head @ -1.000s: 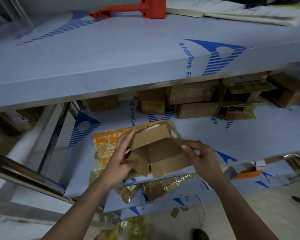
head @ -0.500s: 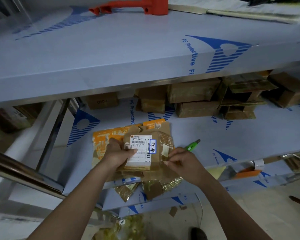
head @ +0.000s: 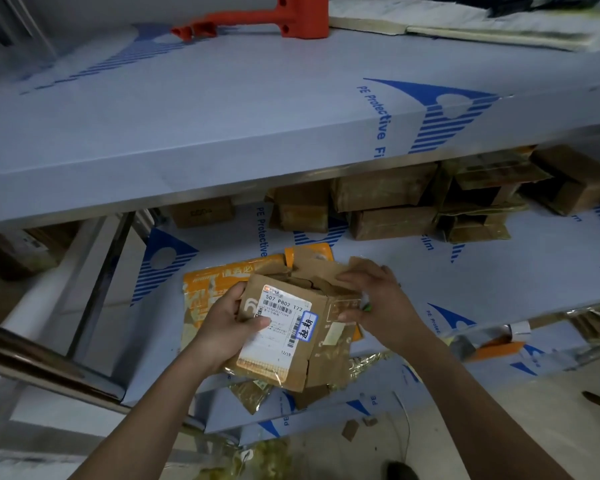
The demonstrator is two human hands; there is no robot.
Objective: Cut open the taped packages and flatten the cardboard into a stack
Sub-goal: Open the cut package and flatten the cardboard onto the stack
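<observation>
Over the film-covered middle shelf point(head: 499, 271), above an orange mailer point(head: 215, 282), the opened cardboard box point(head: 312, 344) with its shipping label point(head: 278, 327) is gripped by the left hand point(head: 226, 323) and right hand point(head: 374, 299), fingers curled round its sides.

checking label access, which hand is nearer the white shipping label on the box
Left. The left hand grips the box with its thumb on the shipping label; the right hand holds the box's far side, off the label.
</observation>
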